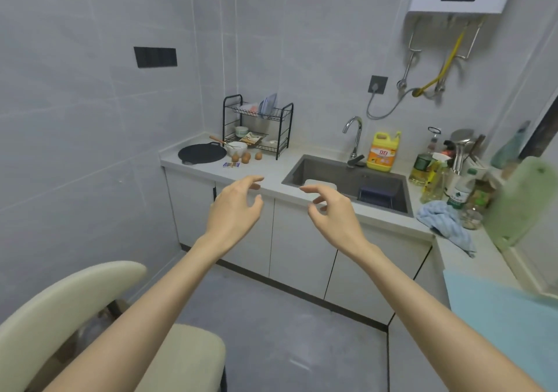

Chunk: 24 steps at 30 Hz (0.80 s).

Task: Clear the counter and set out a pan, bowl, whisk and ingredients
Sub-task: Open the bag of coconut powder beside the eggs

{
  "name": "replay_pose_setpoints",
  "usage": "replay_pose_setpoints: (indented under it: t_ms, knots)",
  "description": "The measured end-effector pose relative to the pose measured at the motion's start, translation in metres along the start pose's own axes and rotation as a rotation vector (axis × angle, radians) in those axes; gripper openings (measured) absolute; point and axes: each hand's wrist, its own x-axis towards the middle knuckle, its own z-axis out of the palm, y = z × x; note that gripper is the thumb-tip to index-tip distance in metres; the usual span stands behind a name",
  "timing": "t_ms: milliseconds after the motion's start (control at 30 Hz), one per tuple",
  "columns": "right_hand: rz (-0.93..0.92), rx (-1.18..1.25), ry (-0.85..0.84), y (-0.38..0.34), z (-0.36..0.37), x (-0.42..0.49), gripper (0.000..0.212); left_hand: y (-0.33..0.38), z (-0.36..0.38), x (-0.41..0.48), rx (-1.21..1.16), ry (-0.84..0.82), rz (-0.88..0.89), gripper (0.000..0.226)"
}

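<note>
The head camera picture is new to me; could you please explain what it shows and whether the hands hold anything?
No machine here: a person wears one wide-angle camera on the head, looking forward and down. The left hand and right hand reach out, fingers loosely curled, holding nothing. On the counter sit a black pan, a bowl with a whisk, three eggs and a dish rack; right of them are the sink and a yellow bottle.

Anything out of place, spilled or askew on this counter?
Only the blue cloth: it lies crumpled right of the sink, with one end hanging over the edge of the counter. No spill or damage shows.
</note>
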Motion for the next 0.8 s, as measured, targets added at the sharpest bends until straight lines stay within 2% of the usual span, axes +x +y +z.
replay_pose_setpoints:
  t_ms: [367, 600, 800]
  knots:
    - [0.013, -0.023, -0.052, 0.106, 0.057, 0.163, 0.037, -0.073, 0.095, 0.173, 0.045, -0.044, 0.020, 0.042]
    - [0.033, -0.034, -0.079, 0.157, 0.089, 0.286, 0.036, -0.125, 0.141, 0.297, 0.020, -0.063, -0.015, 0.040]
    - [0.038, -0.015, -0.128, 0.195, 0.132, 0.367, 0.035, -0.172, 0.174, 0.368, -0.025, -0.046, -0.082, 0.038]
